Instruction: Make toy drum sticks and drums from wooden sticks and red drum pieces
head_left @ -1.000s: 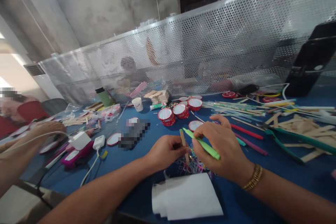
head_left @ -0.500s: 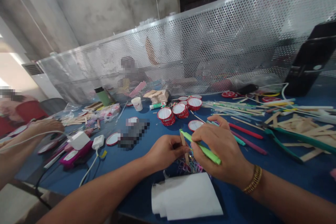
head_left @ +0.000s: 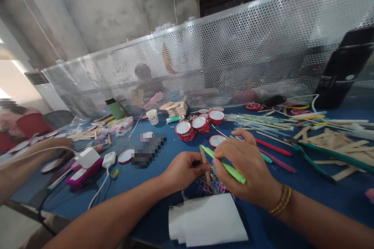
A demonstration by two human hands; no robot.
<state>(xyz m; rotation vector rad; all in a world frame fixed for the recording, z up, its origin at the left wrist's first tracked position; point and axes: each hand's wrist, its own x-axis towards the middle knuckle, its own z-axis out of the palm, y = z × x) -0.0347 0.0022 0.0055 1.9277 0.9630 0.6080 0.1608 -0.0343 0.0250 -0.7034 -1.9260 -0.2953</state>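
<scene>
Between the thumb and fingers of my left hand (head_left: 184,169) is a wooden craft stick (head_left: 204,159), held upright. My right hand (head_left: 244,163) grips a light green felt-tip pen (head_left: 233,173), its tip against or very near the top of the stick; I cannot tell if they touch. Below the fingers lies a tangle of thin colourful strands (head_left: 214,184). A folded white sheet (head_left: 210,220) rests in front of me. Beyond my hands stand small red-and-white drums (head_left: 186,134). Red, purple and teal pens (head_left: 273,147) lie just right of my right hand.
Teal-handled pliers (head_left: 312,161) and a heap of craft sticks (head_left: 336,144) lie at the right. Left are a dark phone-like object (head_left: 149,149), a white charger (head_left: 87,157) and its cable. Another person's arm (head_left: 35,159) reaches in. A perforated metal screen (head_left: 248,54) borders the table.
My hands, the pen and the stick hold almost the same position. The other person's arm at the left has shifted slightly.
</scene>
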